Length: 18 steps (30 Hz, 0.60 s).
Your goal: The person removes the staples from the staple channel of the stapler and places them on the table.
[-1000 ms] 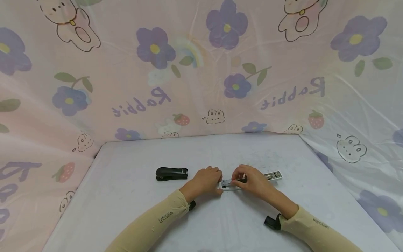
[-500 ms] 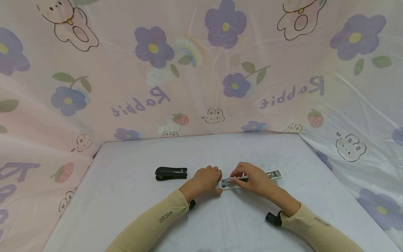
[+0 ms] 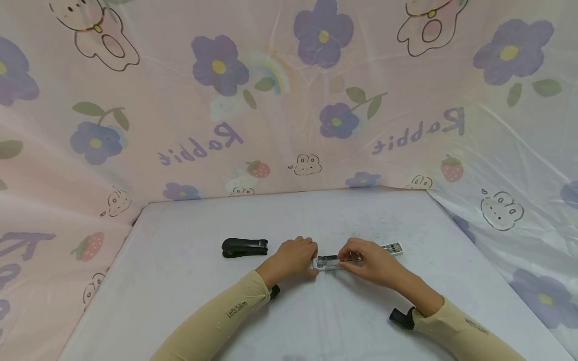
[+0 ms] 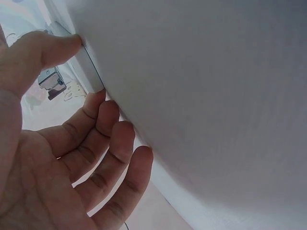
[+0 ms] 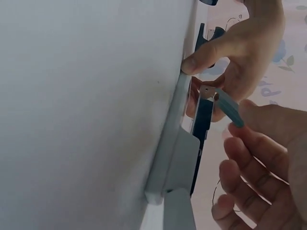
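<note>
Head view: both my hands are at the white stapler (image 3: 327, 262), which lies opened out on the pale surface (image 3: 298, 321), in front of me and a little right of the middle. Its right end reaches out beyond my right hand (image 3: 368, 259), with small metal parts showing in it, too small to make out. My left hand (image 3: 294, 255) holds its left end, the thumb on the near side. The left wrist view shows that thumb and the forefinger clamped on the end, while my other fingers lie bent beside them, their tips at the surface.

With my right thumb and forefinger I pinch a small grey-green flap (image 5: 230, 110); the right wrist view has it tilted, its upper end close to a metal hinge at the tip of a dark strip (image 5: 203, 117) that runs along the stapler. My remaining right fingers are curled and apart from the stapler.

The black stapler (image 3: 245, 247) lies to the left of my left hand, near it but untouched, lengthwise across the surface. I wear tan sleeves (image 3: 217, 318), and behind the surface hangs a pink cloth (image 3: 280, 125) printed with purple flowers, rabbits and strawberries.
</note>
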{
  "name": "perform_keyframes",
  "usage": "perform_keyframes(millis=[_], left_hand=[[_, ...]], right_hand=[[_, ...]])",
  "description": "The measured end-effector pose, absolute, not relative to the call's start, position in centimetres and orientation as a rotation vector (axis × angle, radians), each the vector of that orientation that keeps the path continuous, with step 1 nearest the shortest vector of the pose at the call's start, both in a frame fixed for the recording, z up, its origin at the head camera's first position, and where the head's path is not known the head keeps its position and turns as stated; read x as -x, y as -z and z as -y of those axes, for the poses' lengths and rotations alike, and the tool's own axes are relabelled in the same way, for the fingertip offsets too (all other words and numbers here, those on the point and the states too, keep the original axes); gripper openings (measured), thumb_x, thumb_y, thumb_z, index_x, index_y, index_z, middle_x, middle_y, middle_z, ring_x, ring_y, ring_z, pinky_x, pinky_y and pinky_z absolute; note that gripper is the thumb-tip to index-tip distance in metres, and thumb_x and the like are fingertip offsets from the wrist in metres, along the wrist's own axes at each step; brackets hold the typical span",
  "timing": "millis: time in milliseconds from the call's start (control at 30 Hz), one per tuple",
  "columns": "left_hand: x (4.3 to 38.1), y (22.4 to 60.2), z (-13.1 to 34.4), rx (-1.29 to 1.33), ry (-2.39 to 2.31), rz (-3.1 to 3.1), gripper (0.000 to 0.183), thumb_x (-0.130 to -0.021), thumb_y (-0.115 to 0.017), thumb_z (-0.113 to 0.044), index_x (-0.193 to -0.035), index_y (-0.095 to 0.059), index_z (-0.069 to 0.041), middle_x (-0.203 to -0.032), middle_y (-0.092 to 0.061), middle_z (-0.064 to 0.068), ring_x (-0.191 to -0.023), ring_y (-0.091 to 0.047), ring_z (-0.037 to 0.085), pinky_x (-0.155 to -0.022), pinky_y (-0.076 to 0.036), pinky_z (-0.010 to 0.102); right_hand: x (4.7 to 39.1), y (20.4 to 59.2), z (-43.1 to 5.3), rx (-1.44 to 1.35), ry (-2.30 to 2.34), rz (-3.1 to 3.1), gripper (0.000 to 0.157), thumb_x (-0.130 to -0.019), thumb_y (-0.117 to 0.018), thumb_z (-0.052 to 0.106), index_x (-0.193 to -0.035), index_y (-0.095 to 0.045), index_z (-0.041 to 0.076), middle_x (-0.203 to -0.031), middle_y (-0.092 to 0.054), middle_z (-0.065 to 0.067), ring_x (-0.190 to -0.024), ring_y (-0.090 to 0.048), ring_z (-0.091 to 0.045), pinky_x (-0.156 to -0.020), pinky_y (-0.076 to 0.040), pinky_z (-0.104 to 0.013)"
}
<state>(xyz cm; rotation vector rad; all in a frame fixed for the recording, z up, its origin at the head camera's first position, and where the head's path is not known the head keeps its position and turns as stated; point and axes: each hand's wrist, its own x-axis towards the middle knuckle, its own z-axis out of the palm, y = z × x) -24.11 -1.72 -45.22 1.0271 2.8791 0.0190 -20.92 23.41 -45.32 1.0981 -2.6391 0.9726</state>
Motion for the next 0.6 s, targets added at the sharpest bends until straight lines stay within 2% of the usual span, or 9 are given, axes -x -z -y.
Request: perform_keyframes(millis=[167, 433, 600], left_hand=[[24.2, 45.2, 1.7, -1.033, -0.002, -2.885, 0.036, -0.090, -0.084, -0.049, -0.099, -0.064, -0.020, -0.097, -0.061, -0.006, -0.088, -0.056, 0.013, -0.072, -0.051, 0.030], [24.1, 45.1, 1.7, -1.009, -0.027, -2.875, 0.036, -0.090, -0.085, -0.047, -0.098, -0.062, -0.020, -0.096, -0.059, -0.006, -0.089, -0.055, 0.014, -0.074, -0.050, 0.031], [23.9, 45.0, 1.6, -1.007, -0.029, -2.870, 0.036, -0.090, -0.085, -0.047, -0.097, -0.062, -0.020, -0.095, -0.059, -0.006, -0.087, -0.054, 0.013, -0.073, -0.050, 0.031]], right_hand=[[20.5, 45.7, -23.7, -1.144, -0.980, 2.657, 0.014, -0.095, -0.084, 0.013, -0.105, -0.074, 0.017, -0.093, -0.062, 0.016, -0.077, -0.059, -0.008, -0.066, -0.052, -0.029], [19.7, 46.0, -23.2, -1.164, -0.981, 2.737, 0.012, -0.098, -0.083, 0.020, -0.105, -0.073, 0.022, -0.093, -0.063, 0.018, -0.079, -0.057, -0.004, -0.069, -0.051, -0.025], [19.3, 46.1, -22.8, -1.172, -1.001, 2.789, 0.011, -0.098, -0.083, 0.018, -0.104, -0.074, 0.019, -0.093, -0.065, 0.017, -0.080, -0.060, -0.005, -0.069, -0.053, -0.025]])
